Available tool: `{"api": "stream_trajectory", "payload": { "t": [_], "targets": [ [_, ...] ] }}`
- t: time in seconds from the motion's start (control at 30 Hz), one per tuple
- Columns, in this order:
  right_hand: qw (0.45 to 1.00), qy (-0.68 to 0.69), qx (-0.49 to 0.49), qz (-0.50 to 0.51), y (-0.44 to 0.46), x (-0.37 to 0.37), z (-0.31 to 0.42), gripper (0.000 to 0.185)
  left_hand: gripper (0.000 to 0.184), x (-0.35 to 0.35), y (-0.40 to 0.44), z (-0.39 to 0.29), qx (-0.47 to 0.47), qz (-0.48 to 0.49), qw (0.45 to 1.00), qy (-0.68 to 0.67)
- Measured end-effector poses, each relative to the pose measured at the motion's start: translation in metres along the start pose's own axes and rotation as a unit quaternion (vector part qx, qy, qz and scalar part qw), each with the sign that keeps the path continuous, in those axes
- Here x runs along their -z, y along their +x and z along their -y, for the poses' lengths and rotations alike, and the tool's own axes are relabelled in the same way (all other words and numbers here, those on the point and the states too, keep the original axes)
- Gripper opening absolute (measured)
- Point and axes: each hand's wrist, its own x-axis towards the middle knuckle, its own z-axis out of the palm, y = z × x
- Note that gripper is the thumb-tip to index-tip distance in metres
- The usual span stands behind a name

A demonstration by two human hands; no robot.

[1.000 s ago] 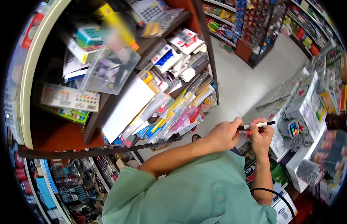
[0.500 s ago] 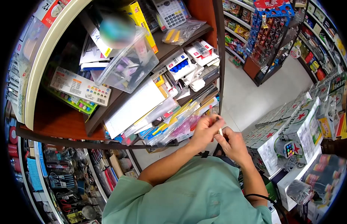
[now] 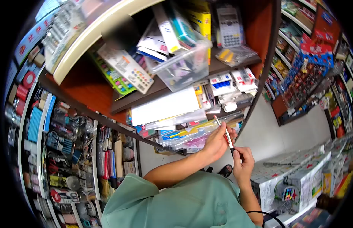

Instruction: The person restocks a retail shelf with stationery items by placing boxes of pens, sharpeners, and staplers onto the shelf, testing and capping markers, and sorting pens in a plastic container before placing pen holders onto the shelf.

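- Beneath everything we see the pale floor (image 3: 298, 135), showing between the furniture.
- On it stands a brown shelf unit (image 3: 76, 97) with crowded boards, directly in front of the person.
- At the left we have a rack (image 3: 96, 159) with white rails, packed with small goods.
- To the right, white cartons (image 3: 268, 190) marked with red stars stand in a row near the right forearm.
- Beyond the shelf unit, at the upper right, we find a stand (image 3: 303, 83) hung with packets.
- We see the person's green shirt (image 3: 176, 201) along the bottom, both forearms reaching forward from it.
- A clear bin (image 3: 184, 78) sits on the upper board, with items inside.
- White paper (image 3: 167, 106) lies on the level below the bin.
- Left of the bin leans a box (image 3: 125, 68) printed with coloured dots.
- A calculator (image 3: 229, 26) stands right of the bin, behind a plastic packet.
- The left hand (image 3: 218, 144) has its fingers closed on the pen.
- The right hand (image 3: 243, 163) has curled fingers touching the pen's black end; we cannot tell whether they grip it.
- Smallest, the white pen (image 3: 227, 136) slants between the hands, in front of the shelf unit's lower edge.
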Motion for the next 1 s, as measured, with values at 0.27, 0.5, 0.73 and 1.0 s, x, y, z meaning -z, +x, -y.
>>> {"api": "stream_trajectory", "payload": {
  "t": [0.27,0.5,0.73,1.0],
  "targets": [
    [0.998,0.069,-0.007,0.01,0.002,-0.01,0.005,0.023,0.028,-0.003,-0.006,-0.004,-0.062,0.049,0.996,-0.039],
    [0.995,0.065,-0.074,0.003,0.009,0.0,0.004,0.025,0.028,-0.014,-0.014,0.004,-0.052,0.061,0.995,-0.05],
    [0.996,-0.07,0.04,-0.028,0.006,0.002,-0.005,0.028,0.036,-0.028,-0.003,0.028,-0.038,0.073,0.997,-0.002],
    [0.982,-0.02,-0.063,-0.175,-0.016,0.017,0.002,0.025,0.033,-0.031,0.009,0.059,0.064,0.188,0.977,0.078]
  ]
}}
